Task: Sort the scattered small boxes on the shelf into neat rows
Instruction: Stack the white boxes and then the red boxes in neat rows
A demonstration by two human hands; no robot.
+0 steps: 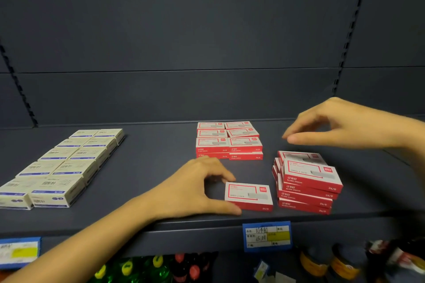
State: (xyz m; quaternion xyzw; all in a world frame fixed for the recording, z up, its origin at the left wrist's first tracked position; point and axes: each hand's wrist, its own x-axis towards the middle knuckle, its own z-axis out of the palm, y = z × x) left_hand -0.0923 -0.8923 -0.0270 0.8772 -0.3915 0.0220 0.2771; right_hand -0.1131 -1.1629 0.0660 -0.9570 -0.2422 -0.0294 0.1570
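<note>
Left hand (193, 187): pinching a single red-and-white box (249, 196) by its left end — thumb at the near corner, fingers curling over the far corner. The box is lying flat on the dark shelf (149, 167), close to the front edge.

Right hand (345, 124): hovering above the shelf, thumb and fingers drawn near each other but gripping nothing, fingertips pointing left, clear of every box.

Leaning pile of red boxes (308, 181): sitting just right of the single box, several layers high, the layers slipping askew, its base reaching near the front edge.

Tidy block of red boxes (228, 140): standing behind the single box toward the back wall, two columns across, edges squared, at least two layers at the front.

Bare shelf is lying open between this block, the single box and the pile.

Cream-and-blue boxes (62, 167): running in two neat columns at the left, well apart from the red ones — a wide bare strip is separating them.

Blue price tag (268, 235): hanging on the shelf's front lip, below the single box.
</note>
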